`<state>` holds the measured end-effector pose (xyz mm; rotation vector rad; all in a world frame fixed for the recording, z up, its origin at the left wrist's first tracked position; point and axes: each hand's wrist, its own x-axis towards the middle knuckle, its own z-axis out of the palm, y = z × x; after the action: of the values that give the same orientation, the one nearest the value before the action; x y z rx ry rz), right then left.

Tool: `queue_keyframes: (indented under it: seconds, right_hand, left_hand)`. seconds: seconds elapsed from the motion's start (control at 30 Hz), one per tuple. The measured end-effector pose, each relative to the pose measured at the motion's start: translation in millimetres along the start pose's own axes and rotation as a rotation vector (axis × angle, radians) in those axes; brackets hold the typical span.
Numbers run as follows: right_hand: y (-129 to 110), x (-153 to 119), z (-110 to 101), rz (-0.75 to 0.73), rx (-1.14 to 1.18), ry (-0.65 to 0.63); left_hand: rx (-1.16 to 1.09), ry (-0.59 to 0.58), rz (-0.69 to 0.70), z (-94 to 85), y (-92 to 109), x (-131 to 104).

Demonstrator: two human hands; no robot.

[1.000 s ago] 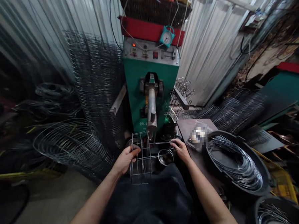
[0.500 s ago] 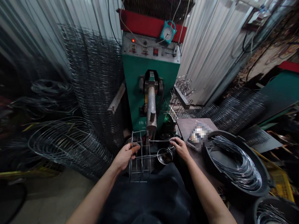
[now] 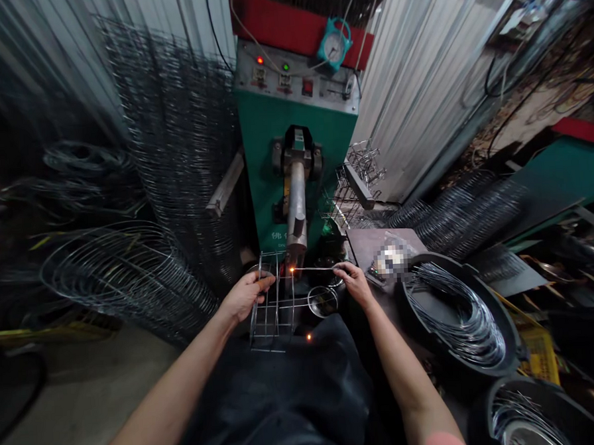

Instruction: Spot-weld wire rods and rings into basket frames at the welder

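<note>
My left hand (image 3: 249,293) is closed on the side of a small wire rack (image 3: 279,304) made of crossed metal wires. My right hand (image 3: 354,280) pinches the right end of a thin metal wire (image 3: 317,268), whose other end meets the rack. An orange glow shows at that meeting point, just under the electrode arm (image 3: 297,212) of a green spot welder (image 3: 259,118). A spark also glows above my dark apron (image 3: 286,396). Below the wire, a wire ring (image 3: 323,301) on straight wires extends from the rack.
Beside my right arm, a black tub (image 3: 461,317) holds curved wires, and a second tub (image 3: 536,416) stands nearer. Tall stacks of wire grids (image 3: 177,136) and a pile of wire hoops (image 3: 115,272) are on the left. A small table (image 3: 377,238) bears a blurred item.
A green light now shows on the welder's panel, and sparks glow at the wire joint and above the apron. The electrode arm meets the wire. The view has shifted slightly.
</note>
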<state>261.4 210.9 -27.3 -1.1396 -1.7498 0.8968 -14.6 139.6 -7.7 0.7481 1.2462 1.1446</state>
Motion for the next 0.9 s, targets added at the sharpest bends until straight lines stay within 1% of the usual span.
queue_keyframes:
  seconds: [0.07, 0.17, 0.23, 0.3, 0.4, 0.47, 0.5, 0.57, 0.77, 0.83, 0.9]
  right_hand:
    - [4.5, -1.1, -6.6, -0.06, -0.022, 0.021]
    - [17.2, -15.0, -23.5, -0.123, -0.058, 0.149]
    - [29.2, -34.7, -34.9, -0.094, -0.076, 0.237]
    - [41.3, -59.7, -41.9, -0.026, -0.088, 0.276]
    - [52.8, -92.8, -41.7, 0.065, -0.109, 0.281]
    - [52.4, -103.2, -36.7, 0.084, -0.139, 0.284]
    - [49.3, -103.7, -33.5, 0.078, -0.158, 0.282]
    - [37.9, -96.2, -26.1, 0.034, -0.192, 0.264]
    - [-8.1, -45.5, 5.3, -0.192, -0.247, 0.134]
    - [-15.1, -32.7, 16.1, -0.232, -0.279, 0.089]
    - [-17.0, -24.2, 24.1, -0.247, -0.302, 0.073]
  left_hand:
    - [0.005, -0.013, 0.004, -0.4, 1.1, -1.0]
    - [0.033, -0.007, -0.006, -0.5, 2.4, -5.1]
    - [0.049, 0.028, -0.022, 0.0, 1.8, -7.2]
    - [0.042, 0.064, -0.019, 1.6, 0.0, -7.4]
    - [-0.01, 0.12, 0.013, 7.0, -3.1, -5.6]
    - [-0.042, 0.156, 0.032, 11.8, -4.7, -5.1]
    - [-0.05, 0.167, 0.04, 14.1, -5.3, -5.4]
    - [-0.049, 0.174, 0.052, 18.5, -6.4, -6.9]
    - [-0.028, 0.154, 0.084, 24.6, -10.7, -10.8]
    - [-0.028, 0.152, 0.087, 23.3, -11.7, -10.6]
    - [-0.027, 0.143, 0.088, 20.9, -12.1, -10.3]
